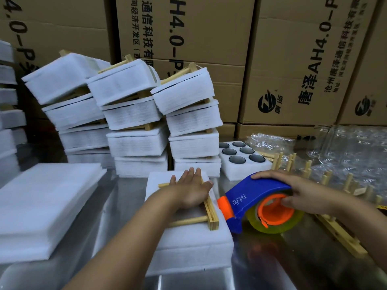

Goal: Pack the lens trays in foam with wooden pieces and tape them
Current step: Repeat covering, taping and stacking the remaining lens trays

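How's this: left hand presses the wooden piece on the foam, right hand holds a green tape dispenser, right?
No: the head view shows the tape dispenser is blue and orange, not green. The left hand does press the wooden piece on the foam; the right hand holds it.

Brown cardboard boxes [293, 59], printed in black with "AH4.0-P", Chinese characters and a round logo [267, 104], stand stacked like a wall across the top of the frame, their lettering turned sideways. Crumpled clear plastic sheeting [354, 147] lies heaped at the right edge below the boxes, with a smaller wad [269, 141] just left of it. Both lie on a shiny steel table [272, 266] that shows bare along the bottom of the frame.
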Available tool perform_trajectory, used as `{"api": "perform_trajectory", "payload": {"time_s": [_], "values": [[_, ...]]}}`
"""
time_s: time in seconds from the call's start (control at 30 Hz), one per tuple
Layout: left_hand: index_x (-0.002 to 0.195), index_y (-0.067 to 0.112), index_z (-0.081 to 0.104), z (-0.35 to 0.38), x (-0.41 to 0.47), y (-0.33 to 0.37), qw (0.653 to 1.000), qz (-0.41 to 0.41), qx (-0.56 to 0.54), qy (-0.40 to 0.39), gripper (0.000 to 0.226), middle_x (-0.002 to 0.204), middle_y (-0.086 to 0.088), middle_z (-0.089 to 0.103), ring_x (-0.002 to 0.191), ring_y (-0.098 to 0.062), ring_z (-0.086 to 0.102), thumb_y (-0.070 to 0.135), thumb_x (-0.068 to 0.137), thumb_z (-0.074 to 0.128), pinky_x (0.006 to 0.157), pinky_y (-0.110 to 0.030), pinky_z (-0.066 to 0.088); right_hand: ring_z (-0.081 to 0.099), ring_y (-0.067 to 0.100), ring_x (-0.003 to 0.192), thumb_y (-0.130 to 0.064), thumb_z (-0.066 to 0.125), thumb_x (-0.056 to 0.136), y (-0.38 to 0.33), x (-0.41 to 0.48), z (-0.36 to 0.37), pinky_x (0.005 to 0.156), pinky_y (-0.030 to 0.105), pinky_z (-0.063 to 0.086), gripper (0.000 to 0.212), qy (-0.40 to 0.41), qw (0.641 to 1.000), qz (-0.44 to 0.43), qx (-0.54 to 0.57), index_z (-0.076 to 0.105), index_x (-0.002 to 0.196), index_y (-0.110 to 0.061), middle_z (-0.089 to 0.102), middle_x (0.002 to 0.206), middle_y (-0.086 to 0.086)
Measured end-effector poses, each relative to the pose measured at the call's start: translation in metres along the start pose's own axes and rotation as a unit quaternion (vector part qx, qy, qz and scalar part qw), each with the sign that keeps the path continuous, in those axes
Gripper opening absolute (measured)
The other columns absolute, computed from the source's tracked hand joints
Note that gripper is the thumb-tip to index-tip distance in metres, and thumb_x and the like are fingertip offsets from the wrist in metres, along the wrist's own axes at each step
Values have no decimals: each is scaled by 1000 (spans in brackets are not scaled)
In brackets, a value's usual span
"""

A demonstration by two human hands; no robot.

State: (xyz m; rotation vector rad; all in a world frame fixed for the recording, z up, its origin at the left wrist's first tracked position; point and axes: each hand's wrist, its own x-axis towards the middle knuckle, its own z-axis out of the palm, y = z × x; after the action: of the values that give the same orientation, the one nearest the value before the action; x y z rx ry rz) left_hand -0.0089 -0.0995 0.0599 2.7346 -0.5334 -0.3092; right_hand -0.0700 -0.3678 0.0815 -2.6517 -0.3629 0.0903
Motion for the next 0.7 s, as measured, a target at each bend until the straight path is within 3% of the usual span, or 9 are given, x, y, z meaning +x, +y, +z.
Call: {"api": "perform_trajectory", "payload": {"time_s": [0.1, 0.17, 0.33, 0.47, 0.57, 0.7], "values": [[151, 18, -2, -20, 3, 5, 996, -14, -58, -71, 73, 159, 1, -9, 146, -14, -9, 61, 95, 16, 116, -38, -3, 51, 5, 93, 2, 55, 85, 1, -3, 1, 67, 12, 43, 79, 1, 1000, -4, 4, 35, 122, -65, 40, 124, -8], [151, 20, 12, -30, 8, 12, 992, -20, -92, -80, 72, 159, 1, 3, 146, -15, 2, 62, 94, 20, 115, -33, 5, 52, 5, 92, 2, 55, 85, 1, -3, 1, 67, 14, 44, 80, -1, 1000, -3, 6, 35, 122, -65, 40, 124, -9], [140, 6, 39, -20, 33, 14, 990, -87, -34, 106, 72, 145, -13, 42, 130, -31, 41, 59, 96, 18, 104, -39, 32, 52, -2, 84, 4, 57, 84, 0, -5, 1, 64, 11, 45, 79, 0, 1000, -6, 10, 35, 123, -62, 38, 121, -12], [135, 12, 48, -3, 47, 1, 986, -108, -15, 125, 79, 140, -9, 48, 131, -29, 39, 66, 91, 10, 111, -44, 18, 52, -9, 84, -1, 66, 80, 2, -9, 4, 68, 12, 45, 78, 4, 999, -27, 22, 37, 125, -58, 38, 122, -13], [140, 11, 41, -2, 51, -4, 986, -108, -26, 127, 85, 141, -10, 47, 133, -28, 37, 72, 87, 11, 113, -44, 13, 49, -12, 98, -33, 79, 74, 1, -11, 6, 79, 11, 45, 69, 10, 998, -34, 50, 39, 123, -60, 37, 123, -21], [148, 14, 24, -3, 51, -5, 989, -120, -23, 87, 92, 148, -9, 38, 138, -28, 30, 78, 82, 14, 115, -42, 12, 45, -15, 106, -62, 64, 70, -3, -6, 12, 89, 7, 38, 50, 69, 994, -45, 73, 50, 117, -55, 44, 123, -27]]}}
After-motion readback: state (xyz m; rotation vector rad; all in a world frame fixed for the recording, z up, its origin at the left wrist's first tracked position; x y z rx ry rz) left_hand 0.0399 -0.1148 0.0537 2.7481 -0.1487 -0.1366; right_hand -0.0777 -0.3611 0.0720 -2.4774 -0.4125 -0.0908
